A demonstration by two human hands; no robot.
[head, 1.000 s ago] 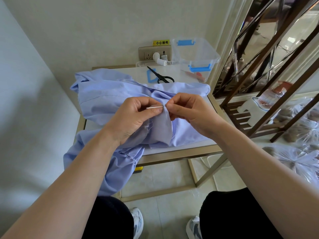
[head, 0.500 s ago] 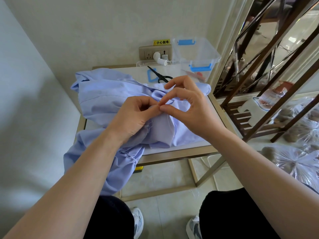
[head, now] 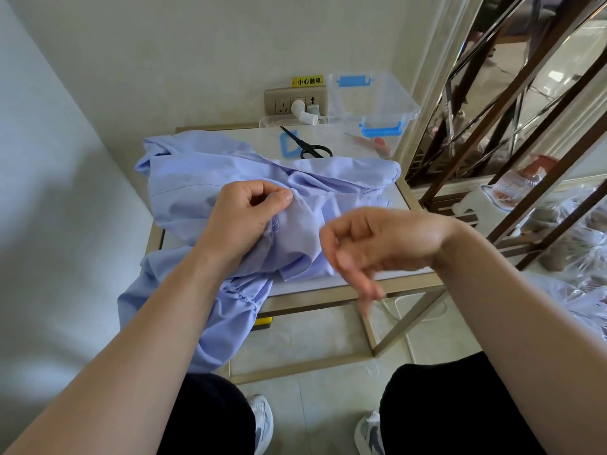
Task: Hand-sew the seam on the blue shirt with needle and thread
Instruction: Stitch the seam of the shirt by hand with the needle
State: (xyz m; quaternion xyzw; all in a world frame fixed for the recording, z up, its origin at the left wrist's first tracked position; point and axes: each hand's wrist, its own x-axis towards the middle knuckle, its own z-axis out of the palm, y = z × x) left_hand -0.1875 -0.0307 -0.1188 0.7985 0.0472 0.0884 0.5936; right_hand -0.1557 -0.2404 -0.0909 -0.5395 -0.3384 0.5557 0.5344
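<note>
Head view: the blue shirt (head: 203, 178) lies bunched across the table (head: 328, 293). One end spills over the near left corner and hangs toward the floor. The left hand (head: 249, 218) sits on the middle of the shirt, thumb and forefinger pinching a raised fold of the cloth, and a stitched edge shows just beside its palm. The right hand (head: 377, 241) is off the cloth, up over the table's near edge and just right of that pinched fold. It's blurred, fingers curled downward, and whether they grip anything I cannot tell. Past the shirt, at the far edge, black scissors (head: 312, 148) lie flat, and a clear plastic box (head: 371, 103) stands in the far right corner.
</note>
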